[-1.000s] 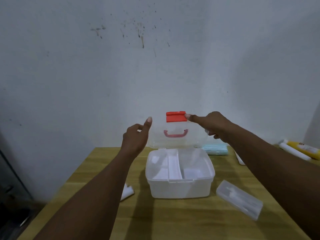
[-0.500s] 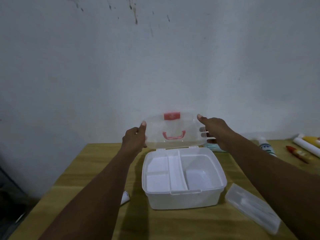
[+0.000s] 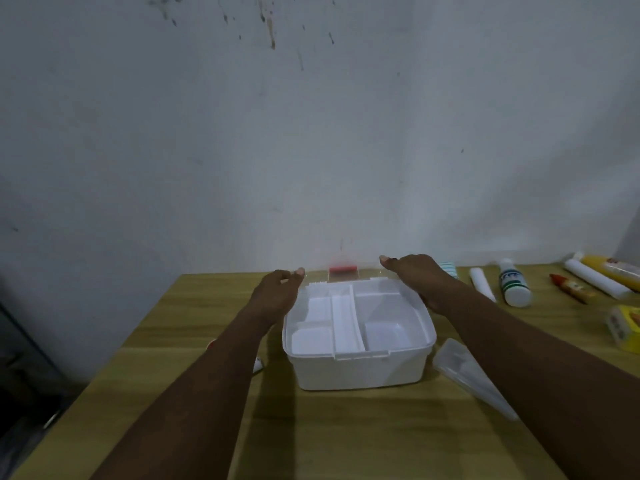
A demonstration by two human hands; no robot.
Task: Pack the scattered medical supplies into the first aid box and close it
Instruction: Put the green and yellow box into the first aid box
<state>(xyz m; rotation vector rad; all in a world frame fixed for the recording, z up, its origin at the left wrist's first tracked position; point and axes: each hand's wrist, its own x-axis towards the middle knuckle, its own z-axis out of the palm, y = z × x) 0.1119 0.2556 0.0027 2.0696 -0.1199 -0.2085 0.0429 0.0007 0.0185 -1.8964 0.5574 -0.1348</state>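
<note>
A wooden surface [image 3: 346,438] meets a stained grey wall [image 3: 311,133]. The first aid box [image 3: 356,341] sits open at its middle. Behind the box, the left hand [image 3: 277,292] and right hand [image 3: 412,275] pinch the clear lid [image 3: 367,273], blurred and barely discernible. Supplies lie right of the box, some cut off.

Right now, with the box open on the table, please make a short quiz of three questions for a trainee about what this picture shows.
1. True or false: the first aid box already holds supplies.
2. Which lies nearest the box on the person's right side? A) the white bottle with green bands B) the clear flat case C) the yellow packet
3. Fill in: the clear lid is folded back toward the ____, with the left hand and right hand at its two ends.

Key
1. False: every compartment of the tray looks empty.
2. B
3. wall
</note>
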